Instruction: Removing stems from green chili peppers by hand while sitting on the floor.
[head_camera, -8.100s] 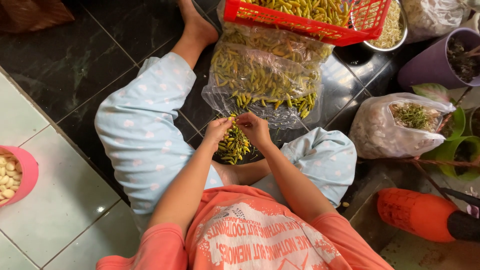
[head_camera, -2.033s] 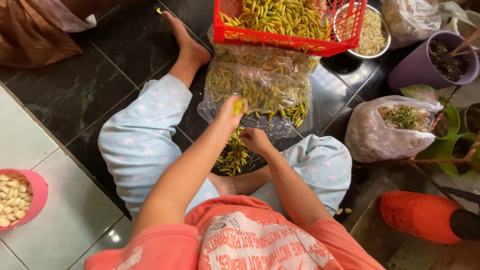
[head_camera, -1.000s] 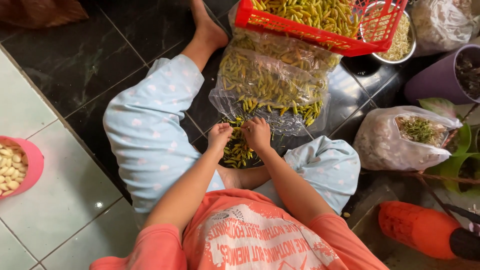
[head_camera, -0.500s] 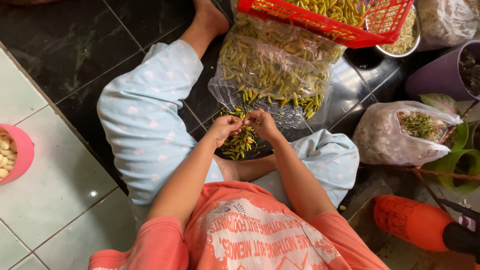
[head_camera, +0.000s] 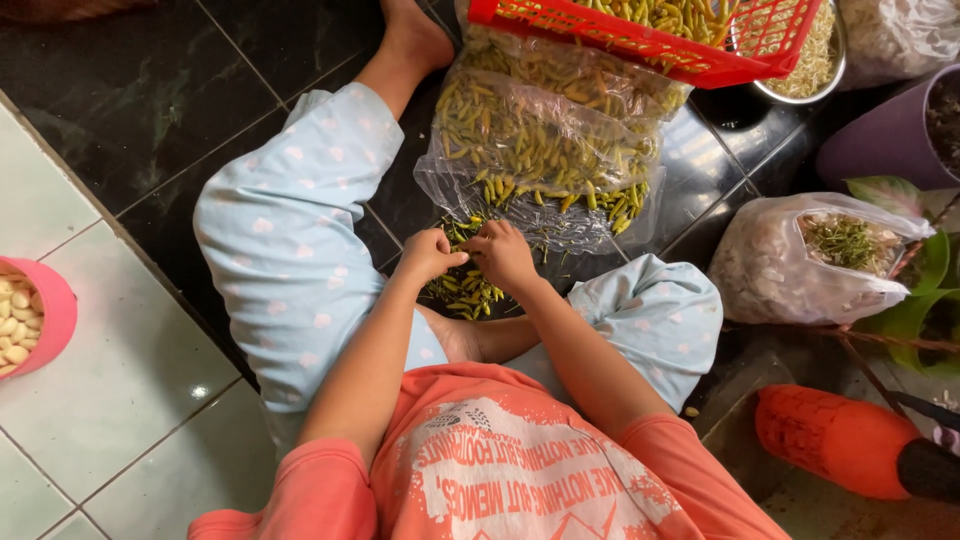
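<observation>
Together, both hands' fingers (head_camera: 462, 252) pinch one chilli (head_camera: 470, 238) (green)

The floor (head_camera: 150, 110) is tiled in two kinds. Glossy black, marbled tiles cover the upper and middle part, with thin pale grout lines running diagonally. Pale grey-white tiles (head_camera: 110, 390) fill the lower left corner, and the boundary between the two runs diagonally from the left edge down toward the bottom. A small bright spot of light reflects off a pale tile near that boundary, and the black tiles at the upper right show soft sheen. No walls, windows or furniture come into view.
</observation>
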